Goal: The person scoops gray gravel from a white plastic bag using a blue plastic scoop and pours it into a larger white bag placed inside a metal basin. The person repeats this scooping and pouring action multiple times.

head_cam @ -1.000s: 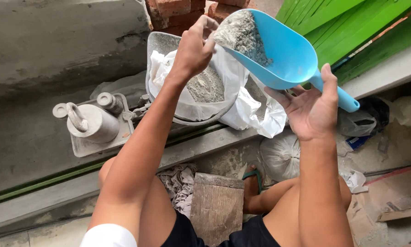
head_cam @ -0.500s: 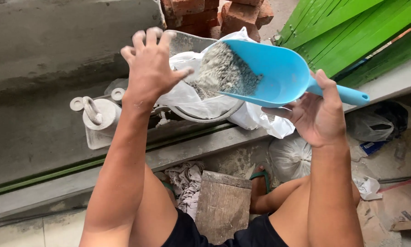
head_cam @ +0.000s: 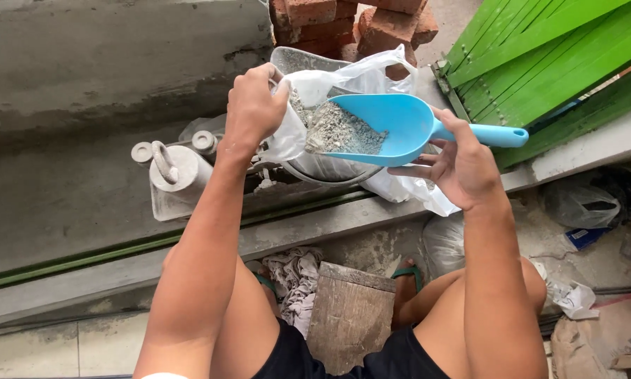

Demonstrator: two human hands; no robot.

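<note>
A grey concrete wall (head_cam: 105, 63) fills the upper left of the frame, and a long concrete ledge (head_cam: 582, 151) runs from the lower left up to the right edge. Green wooden slats (head_cam: 540, 49) lean in the upper right corner, with a pile of red bricks (head_cam: 350, 24) at the top centre.

The person sits at the bottom of the frame, knees apart, with a worn wooden block (head_cam: 350, 316) between the legs and a crumpled rag (head_cam: 294, 277) just beside it on the left.

On the ledge, centre of the frame, a metal pan (head_cam: 315, 172) holds a white plastic bag (head_cam: 372, 70) whose mouth is open upward. Left of it stands a grey metal weight (head_cam: 175, 172) with a loop handle on a small tray.

The left hand (head_cam: 252, 105) is closed on the left rim of the bag, fingers pinching the plastic and pulling it open. The right hand (head_cam: 456, 165), right of centre, wraps its fingers loosely around the neck of a blue plastic scoop (head_cam: 400, 126), thumb on top, the handle sticking out to the right. The scoop hangs over the bag's mouth, tilted down to the left, with grey powder (head_cam: 340, 133) heaped in its front end and touching the bag's edge.

At the right edge lie a dark plastic bag (head_cam: 589, 200) and scraps of paper (head_cam: 572, 298).
</note>
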